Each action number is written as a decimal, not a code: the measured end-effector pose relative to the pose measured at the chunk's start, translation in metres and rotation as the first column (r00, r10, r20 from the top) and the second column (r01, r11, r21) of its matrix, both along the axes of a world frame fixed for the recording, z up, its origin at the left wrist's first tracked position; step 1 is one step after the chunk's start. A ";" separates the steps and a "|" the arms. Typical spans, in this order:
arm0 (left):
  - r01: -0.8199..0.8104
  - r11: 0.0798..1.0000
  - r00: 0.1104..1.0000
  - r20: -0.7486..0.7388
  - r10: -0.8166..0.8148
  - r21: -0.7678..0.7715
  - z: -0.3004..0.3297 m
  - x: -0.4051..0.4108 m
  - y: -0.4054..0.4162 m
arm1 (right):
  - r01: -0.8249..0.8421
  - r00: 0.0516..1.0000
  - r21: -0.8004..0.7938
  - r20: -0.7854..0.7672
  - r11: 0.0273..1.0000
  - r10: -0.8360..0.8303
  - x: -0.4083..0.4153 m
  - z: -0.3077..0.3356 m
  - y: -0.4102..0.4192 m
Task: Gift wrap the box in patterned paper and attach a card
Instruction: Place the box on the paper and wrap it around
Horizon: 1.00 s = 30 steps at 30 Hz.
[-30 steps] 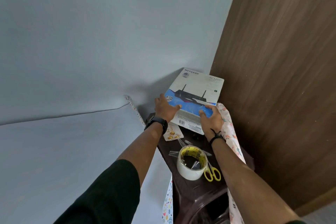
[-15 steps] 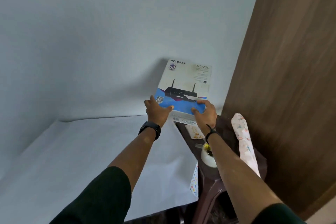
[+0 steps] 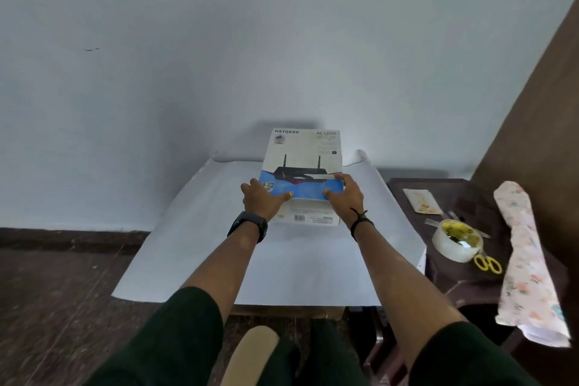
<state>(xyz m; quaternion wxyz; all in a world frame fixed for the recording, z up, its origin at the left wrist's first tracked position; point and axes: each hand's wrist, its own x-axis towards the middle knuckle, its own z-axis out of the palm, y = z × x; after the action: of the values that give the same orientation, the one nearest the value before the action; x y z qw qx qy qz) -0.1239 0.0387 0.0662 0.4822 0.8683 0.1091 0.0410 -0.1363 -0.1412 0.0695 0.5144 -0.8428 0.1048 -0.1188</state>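
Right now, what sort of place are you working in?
Probably a room in a home, set up ad hoc for wrapping: a bare painted wall, a dark floor, and a small dark side table holding a tape roll.

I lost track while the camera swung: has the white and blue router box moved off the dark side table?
Yes. The white and blue router box went left, off the dark side table, onto the white paper sheet.

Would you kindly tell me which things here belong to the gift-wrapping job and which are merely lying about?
For the job:
- box, held by left hand and right hand
- white paper sheet under it
- patterned paper roll
- tape roll
- yellow scissors
- card

Lying about:
- dark side table
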 end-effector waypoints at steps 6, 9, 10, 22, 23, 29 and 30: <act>-0.002 1.000 0.997 -0.080 0.001 -0.016 -0.037 0.004 0.023 | -0.043 0.995 0.007 -0.095 0.999 0.044 0.011 -0.037 0.016; -0.017 1.000 0.996 -0.093 0.016 -0.013 -0.046 0.007 0.024 | -0.057 0.990 0.007 -0.128 0.998 0.057 0.017 -0.047 0.018; -0.027 1.000 0.996 -0.087 0.026 -0.010 -0.049 0.008 0.025 | -0.063 0.989 0.008 -0.134 0.998 0.063 0.020 -0.050 0.020; -0.059 0.996 0.996 -0.059 0.064 0.073 -0.068 0.015 0.034 | -0.210 0.956 -0.134 -0.236 0.968 0.175 0.036 -0.061 0.030; -0.054 0.996 0.997 -0.056 0.058 0.068 -0.069 0.016 0.034 | -0.230 0.950 -0.161 -0.252 0.960 0.186 0.037 -0.060 0.030; -0.010 0.998 0.997 -0.083 0.005 -0.055 -0.068 0.015 0.039 | -0.363 0.895 -0.293 -0.373 0.885 0.244 0.040 -0.047 0.026; 0.001 0.998 0.996 -0.090 -0.006 -0.059 -0.067 0.015 0.040 | -0.368 0.892 -0.300 -0.381 0.880 0.243 0.039 -0.047 0.026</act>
<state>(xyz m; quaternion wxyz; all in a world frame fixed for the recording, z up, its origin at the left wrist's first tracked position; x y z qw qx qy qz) -0.1088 0.0789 -0.0005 0.5023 0.8548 0.1304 -0.0026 -0.0969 -0.1156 0.0230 0.3363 -0.9368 0.0296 0.0912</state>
